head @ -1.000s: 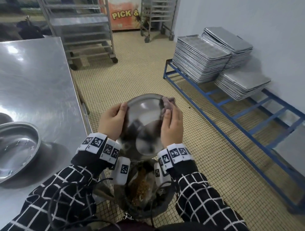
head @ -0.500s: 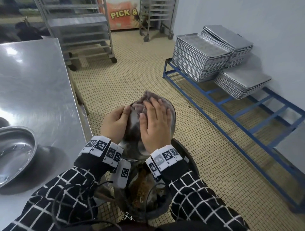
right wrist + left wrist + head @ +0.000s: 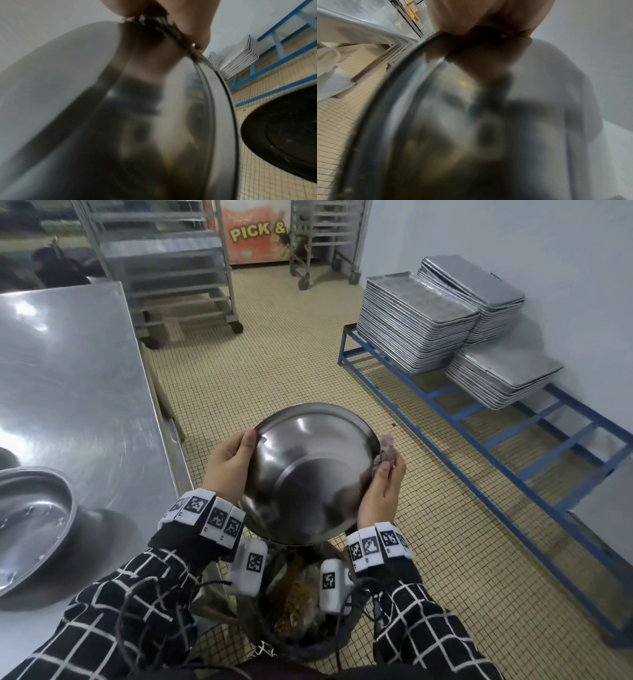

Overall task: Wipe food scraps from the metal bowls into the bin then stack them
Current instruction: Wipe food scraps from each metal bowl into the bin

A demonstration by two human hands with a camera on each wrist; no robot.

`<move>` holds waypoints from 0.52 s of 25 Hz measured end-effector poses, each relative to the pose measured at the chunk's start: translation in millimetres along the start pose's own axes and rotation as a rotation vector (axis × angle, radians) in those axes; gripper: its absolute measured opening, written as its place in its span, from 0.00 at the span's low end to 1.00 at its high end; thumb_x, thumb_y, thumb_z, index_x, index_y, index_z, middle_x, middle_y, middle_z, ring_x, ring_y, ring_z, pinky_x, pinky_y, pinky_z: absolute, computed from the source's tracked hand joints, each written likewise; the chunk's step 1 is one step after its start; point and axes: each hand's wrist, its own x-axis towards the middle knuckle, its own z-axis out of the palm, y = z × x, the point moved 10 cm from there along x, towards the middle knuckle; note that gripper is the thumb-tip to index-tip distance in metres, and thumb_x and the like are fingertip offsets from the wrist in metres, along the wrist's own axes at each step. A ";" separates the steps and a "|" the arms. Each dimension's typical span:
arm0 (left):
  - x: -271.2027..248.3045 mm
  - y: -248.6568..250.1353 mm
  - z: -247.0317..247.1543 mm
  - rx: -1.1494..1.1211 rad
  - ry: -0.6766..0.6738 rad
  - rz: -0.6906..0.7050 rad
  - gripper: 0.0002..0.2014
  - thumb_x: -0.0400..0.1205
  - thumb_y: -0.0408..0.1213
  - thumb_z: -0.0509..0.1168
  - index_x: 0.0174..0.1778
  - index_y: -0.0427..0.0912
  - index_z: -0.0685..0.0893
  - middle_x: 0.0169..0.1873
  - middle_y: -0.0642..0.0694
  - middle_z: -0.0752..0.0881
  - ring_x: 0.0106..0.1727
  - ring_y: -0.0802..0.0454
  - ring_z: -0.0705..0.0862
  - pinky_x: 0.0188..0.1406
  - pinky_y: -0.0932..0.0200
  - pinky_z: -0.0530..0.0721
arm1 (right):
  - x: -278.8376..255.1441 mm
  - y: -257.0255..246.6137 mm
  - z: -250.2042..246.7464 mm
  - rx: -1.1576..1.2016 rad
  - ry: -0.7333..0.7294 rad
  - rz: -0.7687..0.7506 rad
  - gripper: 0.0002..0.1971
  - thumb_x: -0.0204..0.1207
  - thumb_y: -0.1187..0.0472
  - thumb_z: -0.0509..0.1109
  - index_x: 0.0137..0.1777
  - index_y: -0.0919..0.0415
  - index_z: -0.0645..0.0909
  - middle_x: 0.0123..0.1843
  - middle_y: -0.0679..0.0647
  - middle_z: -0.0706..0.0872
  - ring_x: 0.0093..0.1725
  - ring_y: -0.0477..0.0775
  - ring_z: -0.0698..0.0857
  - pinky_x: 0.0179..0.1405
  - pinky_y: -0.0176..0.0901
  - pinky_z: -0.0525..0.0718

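Steel surface [image 3: 68,392] fills the left of the head view, with one metal bowl [image 3: 30,525] lying on it near the front edge. Below the hands sits the dark bin [image 3: 301,642], scraps showing inside, its black rim also visible from the right wrist. A second bowl [image 3: 308,474] is held tilted above that bin, its hollow facing the person. Half a second ago the right hand lay spread across the inside, pressing the cloth; now it has moved out to the rim, so the wipe looks finished and stacking on the other bowl is probably next. Inside, the bowl appears smooth, shiny and free of scraps. Left hand [image 3: 229,463] grips the left rim, thumb over the edge. Right hand [image 3: 380,491] pinches a greyish cloth [image 3: 387,450] against the right rim.
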 end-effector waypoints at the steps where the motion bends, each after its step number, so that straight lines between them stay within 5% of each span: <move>1: -0.5 -5.7 0.3 0.015 -0.008 0.000 0.16 0.87 0.45 0.56 0.37 0.47 0.83 0.25 0.59 0.84 0.29 0.65 0.80 0.31 0.72 0.79 | 2.6 1.9 -2.3 -0.029 -0.013 0.030 0.16 0.87 0.52 0.52 0.71 0.50 0.72 0.67 0.40 0.79 0.67 0.41 0.76 0.63 0.33 0.72; 5: -3.1 -30.9 6.5 0.189 -0.102 0.016 0.11 0.87 0.43 0.56 0.40 0.51 0.80 0.34 0.52 0.82 0.37 0.57 0.79 0.42 0.61 0.76 | 17.0 7.5 -10.1 -0.207 -0.104 0.124 0.13 0.86 0.50 0.54 0.58 0.53 0.77 0.45 0.37 0.80 0.51 0.48 0.82 0.40 0.31 0.75; 10: -5.3 -31.3 29.8 0.330 -0.303 0.035 0.07 0.85 0.46 0.58 0.48 0.60 0.81 0.42 0.54 0.87 0.45 0.56 0.86 0.47 0.58 0.84 | 16.1 -16.0 11.6 -0.487 -0.306 -0.108 0.09 0.85 0.53 0.56 0.51 0.54 0.76 0.47 0.47 0.82 0.47 0.46 0.81 0.46 0.39 0.81; 13: -10.3 -18.9 49.6 0.513 -0.395 0.102 0.06 0.84 0.50 0.59 0.48 0.58 0.80 0.42 0.57 0.85 0.46 0.59 0.84 0.48 0.60 0.81 | 7.4 -29.2 35.1 -0.611 -0.407 -0.289 0.12 0.84 0.53 0.56 0.50 0.59 0.77 0.47 0.49 0.81 0.48 0.50 0.80 0.52 0.48 0.81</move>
